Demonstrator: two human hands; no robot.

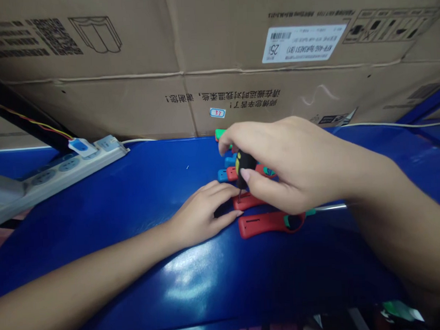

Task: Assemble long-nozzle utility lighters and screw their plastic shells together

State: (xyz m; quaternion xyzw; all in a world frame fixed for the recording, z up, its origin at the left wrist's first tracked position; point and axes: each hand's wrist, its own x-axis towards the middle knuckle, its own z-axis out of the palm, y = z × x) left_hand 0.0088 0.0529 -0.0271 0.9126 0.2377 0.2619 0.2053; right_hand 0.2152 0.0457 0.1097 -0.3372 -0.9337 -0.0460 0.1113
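My right hand (pixel 296 161) is closed around the short black-and-yellow handle of a screwdriver (pixel 246 166). The thin shaft points down, its tip at the butt end of a red long-necked lighter (pixel 248 201). That same end lies between the thumb and fingers of my left hand (pixel 211 209), which rests on the blue surface. Most of this lighter's front part is hidden under my right hand. Nearer to me lies another red lighter (pixel 261 225) with a green trigger and a metal neck, touched by neither hand.
Beyond my hands lie more lighters, among them a blue one (pixel 222 175) and a green one (pixel 219 134), partly covered. A power strip (pixel 69 164) with a plug in it runs along the left. A large cardboard box (pixel 130 105) stands behind the blue table (pixel 145 285).
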